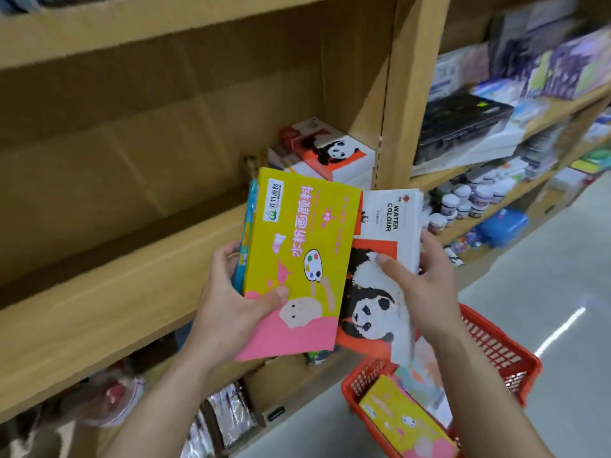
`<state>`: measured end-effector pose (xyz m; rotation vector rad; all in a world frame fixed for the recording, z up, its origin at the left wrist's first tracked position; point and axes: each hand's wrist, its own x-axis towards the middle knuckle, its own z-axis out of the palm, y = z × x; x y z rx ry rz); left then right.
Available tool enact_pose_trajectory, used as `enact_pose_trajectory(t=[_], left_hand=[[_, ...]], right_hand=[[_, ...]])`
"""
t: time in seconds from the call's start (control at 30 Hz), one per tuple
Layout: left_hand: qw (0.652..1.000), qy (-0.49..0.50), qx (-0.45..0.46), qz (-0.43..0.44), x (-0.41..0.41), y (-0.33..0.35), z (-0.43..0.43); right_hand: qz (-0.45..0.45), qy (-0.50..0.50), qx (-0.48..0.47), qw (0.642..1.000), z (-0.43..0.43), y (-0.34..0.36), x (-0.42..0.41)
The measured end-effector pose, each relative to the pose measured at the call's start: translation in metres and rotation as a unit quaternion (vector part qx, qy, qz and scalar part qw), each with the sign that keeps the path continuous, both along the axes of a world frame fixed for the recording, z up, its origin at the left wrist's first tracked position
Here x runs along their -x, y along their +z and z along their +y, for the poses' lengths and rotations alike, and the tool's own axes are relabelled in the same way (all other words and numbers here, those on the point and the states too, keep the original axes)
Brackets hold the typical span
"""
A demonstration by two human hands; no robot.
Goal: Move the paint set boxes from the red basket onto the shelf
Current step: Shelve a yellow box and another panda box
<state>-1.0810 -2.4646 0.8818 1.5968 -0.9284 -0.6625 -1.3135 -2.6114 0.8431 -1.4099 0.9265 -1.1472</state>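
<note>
Boxes are in transit between basket and shelf. Left hand [231,305] is closed around the lower edge of a yellow-and-pink cardboard paint set box [294,259], with a blue box edge [246,226] tucked behind it. Right hand [426,285] pinches a white-and-orange panda watercolour box [380,292], thumb on its face. At five o'clock, the red plastic basket [496,345] holds more boxes, one yellow [403,421]. At twelve o'clock, a stack of panda boxes [334,153] sits on the tan wooden shelf [115,285]. Next, I judge, both need carrying forward and laying beside that stack.
</note>
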Motion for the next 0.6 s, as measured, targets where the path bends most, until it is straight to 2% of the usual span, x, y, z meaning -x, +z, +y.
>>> enact_pose_trajectory(t=[0.33,0.47,0.6], left_hand=[[0.980,0.161,0.017,0.115,-0.114,-0.018,0.106],[0.968,0.212,0.000,0.134,-0.138,-0.029,0.111],[0.959,0.225,-0.009,0.175,-0.146,-0.030,0.090]], right_hand=[[0.047,0.158,0.029,0.986,0.028,0.057,-0.147],[0.042,0.167,0.014,0.985,0.030,0.061,-0.189],[0.040,0.166,0.014,0.985,0.014,0.070,-0.194]])
